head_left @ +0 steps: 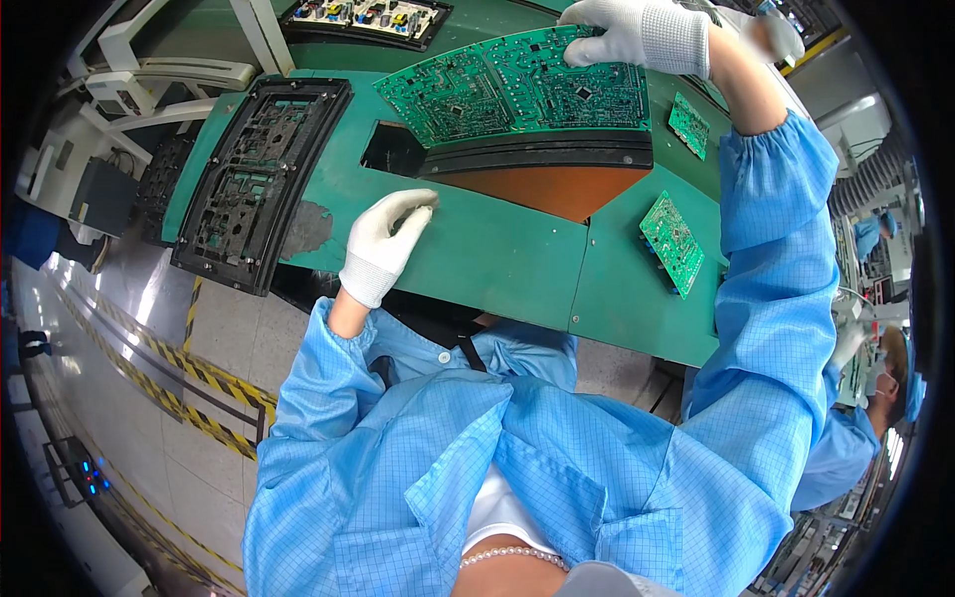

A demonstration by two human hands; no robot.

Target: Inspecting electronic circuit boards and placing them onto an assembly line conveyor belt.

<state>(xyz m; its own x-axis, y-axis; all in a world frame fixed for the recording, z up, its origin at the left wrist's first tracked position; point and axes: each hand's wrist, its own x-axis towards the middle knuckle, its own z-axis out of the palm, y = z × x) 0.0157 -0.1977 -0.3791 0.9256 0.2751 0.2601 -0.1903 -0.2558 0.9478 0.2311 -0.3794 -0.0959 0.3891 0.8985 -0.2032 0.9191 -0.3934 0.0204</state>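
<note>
A large green circuit board panel (517,90) stands tilted up on its lower edge, with small parts and dark chips on the face toward me. My right hand (622,35), in a white glove, grips its upper edge near the right end, thumb on the near face. Beneath the panel is a black-edged frame (537,154) with an orange-brown side. My left hand (388,237), also gloved, hovers over the front of the green bench (487,259). Its fingers curl toward the thumb, the tips seem to meet, and nothing shows between them.
A black slotted fixture (261,184) lies on the bench's left. Two smaller green boards, one nearer (672,244) and one farther (688,126), lie to the right. Behind is a framed board with colourful components (368,18). A white metal frame (169,75) stands at left; a co-worker (856,438) is at right.
</note>
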